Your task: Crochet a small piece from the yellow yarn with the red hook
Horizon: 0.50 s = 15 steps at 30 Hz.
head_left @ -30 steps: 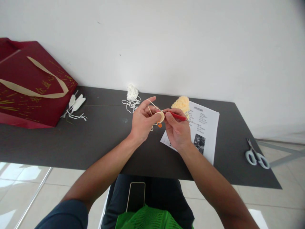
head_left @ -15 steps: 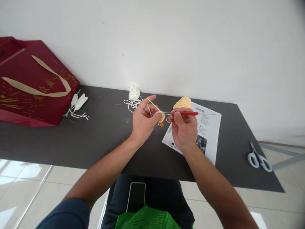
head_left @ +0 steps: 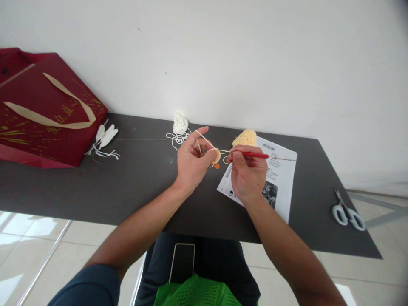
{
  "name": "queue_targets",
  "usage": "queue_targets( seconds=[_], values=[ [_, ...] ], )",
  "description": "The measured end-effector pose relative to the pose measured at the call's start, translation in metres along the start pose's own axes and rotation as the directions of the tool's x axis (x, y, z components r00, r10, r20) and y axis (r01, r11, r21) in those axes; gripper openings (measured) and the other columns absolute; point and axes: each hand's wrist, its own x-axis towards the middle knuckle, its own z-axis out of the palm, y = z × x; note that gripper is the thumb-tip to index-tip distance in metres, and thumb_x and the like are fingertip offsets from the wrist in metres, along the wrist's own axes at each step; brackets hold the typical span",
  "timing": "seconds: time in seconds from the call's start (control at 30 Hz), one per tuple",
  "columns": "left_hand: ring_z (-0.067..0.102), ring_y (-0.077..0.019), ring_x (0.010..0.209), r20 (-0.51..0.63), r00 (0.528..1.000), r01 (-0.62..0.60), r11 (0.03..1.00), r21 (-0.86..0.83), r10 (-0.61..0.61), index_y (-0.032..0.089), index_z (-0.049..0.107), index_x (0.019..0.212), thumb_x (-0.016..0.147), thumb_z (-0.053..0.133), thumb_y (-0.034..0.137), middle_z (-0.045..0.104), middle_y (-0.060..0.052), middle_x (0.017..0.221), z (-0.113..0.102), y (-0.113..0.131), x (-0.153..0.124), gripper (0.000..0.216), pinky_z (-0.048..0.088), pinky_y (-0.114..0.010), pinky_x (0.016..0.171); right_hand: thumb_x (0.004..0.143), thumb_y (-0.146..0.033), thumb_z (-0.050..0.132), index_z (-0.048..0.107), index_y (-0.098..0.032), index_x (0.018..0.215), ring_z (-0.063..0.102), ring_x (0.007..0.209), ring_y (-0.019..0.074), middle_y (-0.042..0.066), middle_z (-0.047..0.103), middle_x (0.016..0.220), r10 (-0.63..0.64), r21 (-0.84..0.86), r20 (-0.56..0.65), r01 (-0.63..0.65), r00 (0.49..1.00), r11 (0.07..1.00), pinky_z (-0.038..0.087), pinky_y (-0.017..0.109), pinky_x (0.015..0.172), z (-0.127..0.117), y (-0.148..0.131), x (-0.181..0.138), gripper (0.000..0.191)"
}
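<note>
My left hand (head_left: 193, 163) pinches a small pale-yellow crochet piece (head_left: 218, 156) between thumb and fingers, and a strand of yarn (head_left: 205, 139) runs taut over its raised index finger. An orange stitch marker (head_left: 216, 166) hangs from the lower edge of the piece. In my right hand (head_left: 247, 172) is a crochet hook with a red handle (head_left: 256, 155), held like a pen and pointing left. The hook's thin shaft reaches toward the piece; its tip is too small to make out. Behind the right hand lies a pale-yellow yarn ball (head_left: 246, 138).
Printed sheets (head_left: 283, 187) lie under my right hand on the dark table (head_left: 137, 182). Scissors (head_left: 347, 212) rest near the right edge. White yarn (head_left: 180, 123) and white crocheted pieces (head_left: 106, 135) are toward the back, beside a red gift bag (head_left: 54, 110). A phone (head_left: 182, 261) is on my lap.
My right hand has shifted slightly to the right with the crochet hook, drawing it a little away from the crochet piece. My left hand stays almost still.
</note>
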Motion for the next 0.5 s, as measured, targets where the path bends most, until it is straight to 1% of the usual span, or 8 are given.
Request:
queue_targets(
  seconds=[0.23,0.4,0.5],
  values=[
    [0.060,-0.0107,0.063,-0.038,0.999,-0.019,0.999,0.042,0.021,0.024,0.066,0.125,0.071,0.078,0.015,0.067,0.005,0.074,0.0010,0.0035,-0.0030,0.055,0.048,-0.025,0.060,0.082,-0.018,0.082,0.074,-0.028,0.089,0.065,0.069,0.0106,-0.002,0.075,0.090,-0.044,-0.045,-0.005,0.044,0.999,0.998,0.055,0.028,0.064,0.0007,-0.0001,-0.0045,0.015],
    [0.061,-0.0115,0.063,-0.050,0.997,-0.049,0.994,0.098,0.054,0.024,0.066,0.124,0.074,0.077,0.017,0.068,0.004,0.075,0.0018,0.0049,-0.0059,0.052,0.047,-0.025,0.059,0.082,-0.025,0.084,0.073,-0.029,0.089,0.066,0.070,0.0122,-0.003,0.074,0.091,-0.057,-0.125,-0.024,0.054,0.998,0.991,0.058,0.030,0.064,0.0012,-0.0010,-0.0067,0.014],
    [0.060,-0.0109,0.062,-0.062,0.994,-0.080,0.988,0.133,0.089,0.024,0.066,0.124,0.076,0.077,0.017,0.069,0.004,0.075,0.0021,0.0036,-0.0075,0.049,0.046,-0.025,0.058,0.083,-0.024,0.083,0.074,-0.030,0.089,0.066,0.069,0.0116,-0.003,0.075,0.092,-0.068,-0.141,-0.019,0.064,0.998,0.988,0.058,0.030,0.065,0.0014,0.0002,-0.0079,0.013]
  ],
)
